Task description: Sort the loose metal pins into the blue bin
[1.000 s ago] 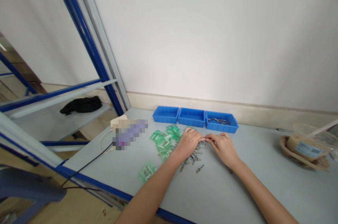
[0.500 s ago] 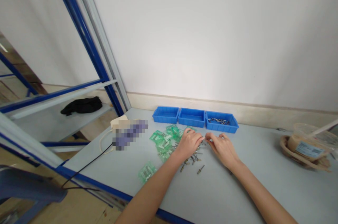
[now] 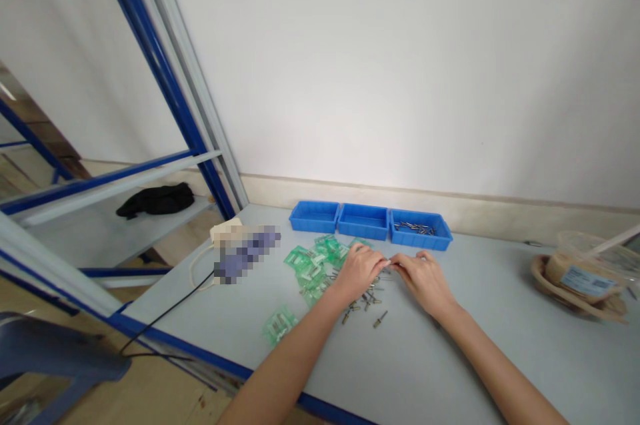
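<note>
My left hand (image 3: 359,271) and my right hand (image 3: 421,280) meet fingertip to fingertip above the grey table (image 3: 430,371). Both are closed in a pinch around something too small to make out. Under and beside my left hand lie loose metal pieces (image 3: 369,298), with one piece (image 3: 380,319) apart from them nearer the front. Several green plastic packets (image 3: 311,269) are spread left of my left hand. Another packet (image 3: 280,325) lies by my left forearm. Behind the hands, the right blue bin (image 3: 421,238) holds metal pieces.
Two more blue bins (image 3: 314,217) stand along the wall. A labelled cup (image 3: 583,275) sits in a brown holder at the right. A blurred purple object (image 3: 250,255) and a black cable are at the left. A black cloth (image 3: 157,201) rests on the side shelf.
The fingers of my right hand have drawn closer together at the pinch. My left hand has barely moved. The loose pieces and packets lie as before.
</note>
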The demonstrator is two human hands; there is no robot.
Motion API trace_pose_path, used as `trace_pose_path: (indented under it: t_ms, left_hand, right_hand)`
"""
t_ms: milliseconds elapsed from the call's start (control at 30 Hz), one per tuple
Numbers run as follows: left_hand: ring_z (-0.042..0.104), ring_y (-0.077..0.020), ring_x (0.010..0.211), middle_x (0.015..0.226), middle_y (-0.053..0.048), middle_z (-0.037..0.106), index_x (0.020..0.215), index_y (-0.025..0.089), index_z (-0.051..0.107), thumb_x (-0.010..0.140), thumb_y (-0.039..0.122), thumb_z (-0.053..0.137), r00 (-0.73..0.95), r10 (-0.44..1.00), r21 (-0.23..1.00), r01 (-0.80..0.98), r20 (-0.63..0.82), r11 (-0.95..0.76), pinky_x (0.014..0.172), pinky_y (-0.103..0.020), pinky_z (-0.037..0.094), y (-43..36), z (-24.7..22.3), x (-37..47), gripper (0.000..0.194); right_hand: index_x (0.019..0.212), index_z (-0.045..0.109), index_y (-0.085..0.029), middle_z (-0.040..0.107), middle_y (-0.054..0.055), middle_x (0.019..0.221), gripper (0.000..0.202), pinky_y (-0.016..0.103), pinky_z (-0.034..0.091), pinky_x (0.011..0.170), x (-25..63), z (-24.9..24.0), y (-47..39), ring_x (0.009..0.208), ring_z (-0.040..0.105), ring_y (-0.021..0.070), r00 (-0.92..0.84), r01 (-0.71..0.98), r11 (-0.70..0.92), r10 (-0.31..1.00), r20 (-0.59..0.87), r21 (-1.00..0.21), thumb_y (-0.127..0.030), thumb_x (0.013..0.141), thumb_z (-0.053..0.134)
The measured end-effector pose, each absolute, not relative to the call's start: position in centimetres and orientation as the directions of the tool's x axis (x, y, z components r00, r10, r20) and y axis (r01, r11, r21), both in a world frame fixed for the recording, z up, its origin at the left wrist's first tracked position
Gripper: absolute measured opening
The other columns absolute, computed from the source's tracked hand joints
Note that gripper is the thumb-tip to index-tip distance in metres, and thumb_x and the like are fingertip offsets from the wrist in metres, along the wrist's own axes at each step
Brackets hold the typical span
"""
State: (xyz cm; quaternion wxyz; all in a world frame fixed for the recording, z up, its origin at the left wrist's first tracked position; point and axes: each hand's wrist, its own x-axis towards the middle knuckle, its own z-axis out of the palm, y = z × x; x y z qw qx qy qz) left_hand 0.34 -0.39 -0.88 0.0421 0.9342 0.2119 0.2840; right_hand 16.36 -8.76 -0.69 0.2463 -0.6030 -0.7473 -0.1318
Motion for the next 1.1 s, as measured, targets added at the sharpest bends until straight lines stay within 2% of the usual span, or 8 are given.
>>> trace_pose_path:
  t_ms: [100, 300, 467, 667, 767, 967, 1100]
  left_hand:
    - [0.055, -0.0148, 0.082, 0.083, -0.001, 0.065, 0.087, 0.018, 0.059, 0.094, 0.035, 0.041, 0.734, 0.424, 0.223, 0.362, 0.53, -0.905, 0.086, -0.032, 0.038, -0.45, -0.89, 0.39, 0.025]
    - [0.055, -0.0145, 0.079, 0.076, 0.0, 0.065, 0.079, 0.017, 0.06, 0.095, 0.031, 0.039, 0.724, 0.419, 0.203, 0.371, 0.548, -0.906, 0.092, -0.035, 0.034, -0.25, -1.09, 0.46, 0.029]
    - [0.056, -0.0141, 0.081, 0.08, 0.0, 0.065, 0.084, 0.017, 0.058, 0.094, 0.033, 0.041, 0.739, 0.407, 0.213, 0.349, 0.537, -0.913, 0.091, -0.034, 0.035, -0.49, -0.96, 0.52, 0.025]
    - [0.055, -0.0143, 0.081, 0.079, 0.001, 0.064, 0.083, 0.018, 0.058, 0.095, 0.026, 0.039, 0.733, 0.413, 0.205, 0.362, 0.541, -0.909, 0.091, -0.034, 0.034, -0.29, -0.86, 0.42, 0.024]
    - [0.055, -0.0143, 0.079, 0.077, 0.0, 0.063, 0.078, 0.017, 0.057, 0.095, 0.027, 0.039, 0.713, 0.434, 0.213, 0.383, 0.551, -0.899, 0.09, -0.033, 0.035, -0.22, -0.92, 0.38, 0.027]
    - [0.055, -0.0147, 0.08, 0.082, 0.0, 0.063, 0.088, 0.018, 0.057, 0.094, 0.033, 0.042, 0.764, 0.372, 0.205, 0.311, 0.527, -0.928, 0.086, -0.031, 0.037, -0.48, -0.8, 0.49, 0.022]
    - [0.054, -0.015, 0.077, 0.075, 0.0, 0.063, 0.079, 0.018, 0.057, 0.096, 0.025, 0.036, 0.761, 0.399, 0.238, 0.321, 0.511, -0.917, 0.085, -0.031, 0.036, -0.38, -0.65, 0.57, 0.027]
  right_hand:
    - [0.088, 0.059, -0.02, 0.071, 0.004, 0.075, 0.037, 0.032, 0.032, 0.074, 16.58, -0.8, -8.68, 0.063, 0.062, 0.0171, -0.147, 0.968, 0.229, 0.847, 0.511, -0.102, -0.033, 0.098, 0.026]
    - [0.098, 0.057, -0.02, 0.071, 0.005, 0.084, 0.031, 0.031, 0.032, 0.074, 16.27, -0.84, -8.63, 0.072, 0.063, 0.0184, -0.153, 0.964, 0.243, 0.841, 0.519, -0.11, -0.032, 0.098, 0.028]
    - [0.085, 0.058, -0.02, 0.07, 0.003, 0.074, 0.033, 0.031, 0.031, 0.073, 16.51, -0.76, -8.7, 0.063, 0.061, 0.0172, -0.128, 0.975, 0.206, 0.835, 0.534, -0.087, -0.032, 0.098, 0.03]
    - [0.094, 0.058, -0.022, 0.071, 0.002, 0.087, 0.028, 0.031, 0.031, 0.074, 16.42, -0.46, -8.7, 0.07, 0.063, 0.017, -0.134, 0.958, 0.243, 0.847, 0.514, -0.152, -0.03, 0.097, 0.032]
    - [0.094, 0.058, -0.021, 0.071, 0.002, 0.088, 0.028, 0.031, 0.031, 0.073, 16.31, -0.38, -8.81, 0.071, 0.062, 0.0162, -0.153, 0.957, 0.259, 0.833, 0.532, -0.132, -0.029, 0.097, 0.032]
    - [0.087, 0.061, -0.021, 0.071, 0.001, 0.083, 0.034, 0.03, 0.031, 0.07, 16.92, -0.4, -8.77, 0.066, 0.062, 0.0157, -0.175, 0.961, 0.266, 0.807, 0.564, -0.082, -0.028, 0.098, 0.03]
    - [0.098, 0.06, -0.021, 0.072, 0.002, 0.08, 0.031, 0.03, 0.033, 0.069, 16.87, -0.74, -8.54, 0.061, 0.061, 0.0165, -0.136, 0.976, 0.206, 0.832, 0.538, -0.072, -0.031, 0.098, 0.031]
